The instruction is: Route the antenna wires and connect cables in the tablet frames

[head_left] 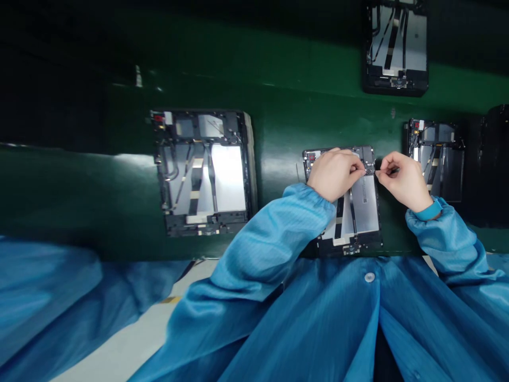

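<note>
Head view: a tablet chassis (pixel 365 204) is seen lying flat on a green bench mat (pixel 274 106), beneath both hands.
Handling: it is judged stiff and light, with fragile ribbon cables (pixel 339 223); it is best held by the frame edge.
Left hand (pixel 334 174): the fingertips are pressed together against the chassis's upper part.
Right hand (pixel 403 180): the fingers are pinched on something too small to identify, just beside the chassis.
</note>
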Available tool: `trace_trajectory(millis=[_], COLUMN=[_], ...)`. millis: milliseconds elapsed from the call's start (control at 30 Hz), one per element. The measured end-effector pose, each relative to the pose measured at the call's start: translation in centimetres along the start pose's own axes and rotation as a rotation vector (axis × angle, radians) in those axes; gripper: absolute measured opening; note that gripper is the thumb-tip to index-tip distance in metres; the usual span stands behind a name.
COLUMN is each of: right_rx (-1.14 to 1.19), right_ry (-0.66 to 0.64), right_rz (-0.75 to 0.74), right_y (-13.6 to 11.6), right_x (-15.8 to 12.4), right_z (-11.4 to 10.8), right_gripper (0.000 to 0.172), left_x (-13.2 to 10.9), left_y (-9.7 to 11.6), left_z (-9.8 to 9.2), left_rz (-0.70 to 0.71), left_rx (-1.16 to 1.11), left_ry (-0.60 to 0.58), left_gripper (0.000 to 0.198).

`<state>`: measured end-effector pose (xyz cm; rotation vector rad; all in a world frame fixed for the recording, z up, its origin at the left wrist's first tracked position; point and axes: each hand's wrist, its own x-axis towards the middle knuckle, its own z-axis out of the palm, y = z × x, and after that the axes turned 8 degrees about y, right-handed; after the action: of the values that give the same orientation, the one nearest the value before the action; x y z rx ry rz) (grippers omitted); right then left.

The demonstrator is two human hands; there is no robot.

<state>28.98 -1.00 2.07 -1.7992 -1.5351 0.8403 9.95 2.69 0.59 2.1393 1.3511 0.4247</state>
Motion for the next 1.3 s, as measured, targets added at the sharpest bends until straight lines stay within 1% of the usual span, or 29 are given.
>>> trace_trajectory(millis=[67,133,200,300,333,400,467,533,633,767,900,1167,1300], right_rx=[0.001,0.019,0.072,0.206,0.244,0.276,0.257,0.232,0.240,0.269,0.285,0.277,0.264], right_ry=[0.015,0.037,0.050,0.020,0.006,-0.019,-0.046,-0.078,-0.107,-0.141,-0.143,-0.130,-0.133], right_rz=[0.002,0.006,0.008,0.005,0.009,0.031,0.058,0.077,0.100,0.121,0.135,0.138,0.137], right_y=[0.0,0.0,-0.1,-0.2,-0.2,-0.1,0.3,0.8,1.4,1.7,1.7,1.6,1.5], right_x=[0.0,0.1,0.2,0.4,0.5,0.9,1.2,1.5,1.7,1.8,1.8,1.6,1.6], right_z=[-0.1,-0.2,-0.1,0.2,0.4,0.7,1.0,1.2,1.3,1.0,0.8,0.9,0.9], right_gripper=[0.016,0.015,0.015,0.016,0.017,0.017,0.018,0.019,0.020,0.029,0.035,0.031,0.032], left_x=[0.1,0.1,0.2,0.4,0.4,0.3,0.1,-0.1,-0.2,-0.2,-0.2,-0.2,-0.2], left_y=[0.3,0.6,0.6,0.3,0.1,-0.1,-0.1,0.0,0.2,0.2,0.1,0.5,0.5], left_z=[-0.1,-0.1,0.0,0.5,0.7,1.0,1.2,1.3,1.3,1.5,1.6,1.2,1.3], left_rz=[-0.013,0.005,0.062,0.141,0.134,0.069,0.002,-0.022,-0.022,-0.012,-0.006,-0.032,-0.030], left_rx=[0.039,0.058,0.024,-0.081,-0.098,-0.095,-0.072,-0.056,-0.044,-0.049,-0.058,-0.061,-0.068], left_ry=[0.005,0.010,0.003,0.007,0.027,0.077,0.113,0.125,0.133,0.143,0.153,0.122,0.128], left_gripper=[0.014,0.015,0.014,0.014,0.013,0.013,0.014,0.014,0.017,0.016,0.016,0.014,0.015])
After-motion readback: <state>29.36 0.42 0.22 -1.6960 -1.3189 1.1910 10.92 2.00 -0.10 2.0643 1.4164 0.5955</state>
